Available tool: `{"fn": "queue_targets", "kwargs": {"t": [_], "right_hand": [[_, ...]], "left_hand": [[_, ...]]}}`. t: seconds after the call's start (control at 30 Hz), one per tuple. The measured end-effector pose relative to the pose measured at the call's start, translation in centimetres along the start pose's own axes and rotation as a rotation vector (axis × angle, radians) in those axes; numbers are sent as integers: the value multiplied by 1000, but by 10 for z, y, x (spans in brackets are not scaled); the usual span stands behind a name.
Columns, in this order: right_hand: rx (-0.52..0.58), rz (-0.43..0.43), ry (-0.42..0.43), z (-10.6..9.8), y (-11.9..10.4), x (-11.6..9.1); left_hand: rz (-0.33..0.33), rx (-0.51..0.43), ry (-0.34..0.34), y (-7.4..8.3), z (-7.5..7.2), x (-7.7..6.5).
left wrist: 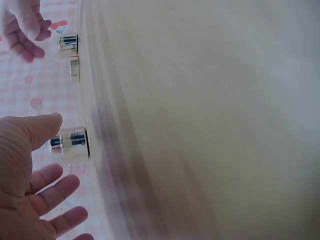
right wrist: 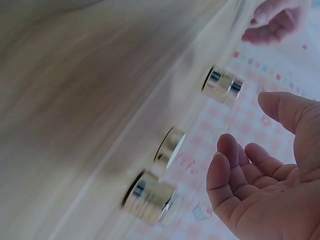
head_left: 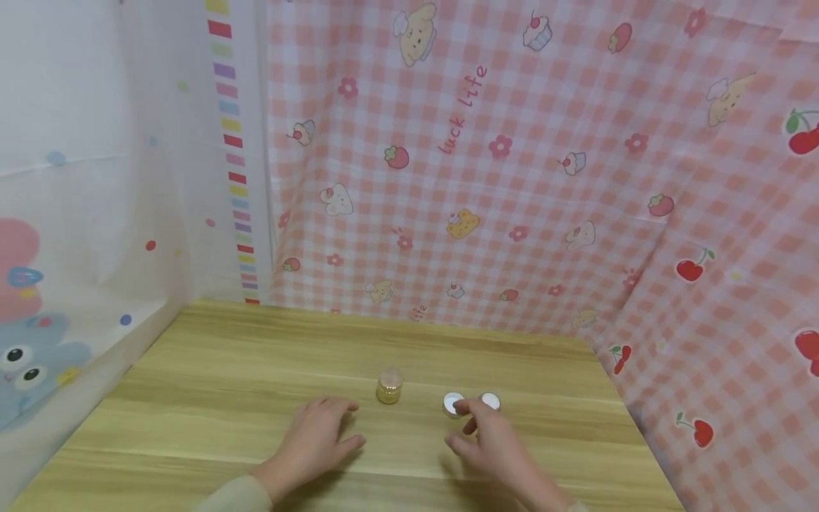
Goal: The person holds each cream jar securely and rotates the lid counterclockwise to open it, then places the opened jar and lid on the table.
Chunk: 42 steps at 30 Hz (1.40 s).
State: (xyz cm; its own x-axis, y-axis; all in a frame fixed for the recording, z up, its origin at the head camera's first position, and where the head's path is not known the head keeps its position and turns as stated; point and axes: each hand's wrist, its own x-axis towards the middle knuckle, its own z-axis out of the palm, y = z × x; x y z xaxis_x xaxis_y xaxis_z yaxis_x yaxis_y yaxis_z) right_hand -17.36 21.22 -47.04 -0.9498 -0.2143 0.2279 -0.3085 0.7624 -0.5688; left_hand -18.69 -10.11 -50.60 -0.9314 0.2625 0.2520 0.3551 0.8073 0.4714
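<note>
A small gold jar (head_left: 389, 387) with a gold lid stands upright on the wooden table. My left hand (head_left: 320, 435) hovers to its left, fingers spread and relaxed, holding nothing. In the left wrist view, the thumb (left wrist: 47, 127) appears close to the jar; contact cannot be told. Over on the right are a low gold cap (head_left: 452, 402) with a pale inside and a second gold jar (head_left: 490, 400), seen uncapped in the right wrist view. My right hand (head_left: 493, 441) is just in front of these two, partly covering them. Its fingers are loosely bent around nothing.
The wooden table (head_left: 192, 398) runs back to a pink checked cloth (head_left: 422, 185) hanging behind it. More checked cloth (head_left: 736, 306) borders the right side, and a white printed cloth (head_left: 96, 199) borders the left.
</note>
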Motion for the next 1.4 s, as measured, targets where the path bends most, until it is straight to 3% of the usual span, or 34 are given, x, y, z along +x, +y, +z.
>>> {"fn": "queue_targets", "kwargs": {"t": [0.1, 0.3, 0.47, 0.9, 1.17, 1.4], "right_hand": [[17, -23, -22, 7, -5, 6], [59, -36, -166, 19, -17, 23], [72, -25, -189, 31, -26, 37], [88, 48, -215, 46, -36, 63], [96, 62, -216, 47, -33, 66], [121, 68, -228, 47, -33, 66]], "left_hand": [[-22, -8, 10, 3, 9, 11], [-127, -56, 39, 5, 27, 35], [-191, -78, 64, 5, 36, 51], [-217, -19, 35, 2, 45, 73], [-197, 15, 33, 4, 50, 81], [-188, -11, 49, 4, 53, 85]]}}
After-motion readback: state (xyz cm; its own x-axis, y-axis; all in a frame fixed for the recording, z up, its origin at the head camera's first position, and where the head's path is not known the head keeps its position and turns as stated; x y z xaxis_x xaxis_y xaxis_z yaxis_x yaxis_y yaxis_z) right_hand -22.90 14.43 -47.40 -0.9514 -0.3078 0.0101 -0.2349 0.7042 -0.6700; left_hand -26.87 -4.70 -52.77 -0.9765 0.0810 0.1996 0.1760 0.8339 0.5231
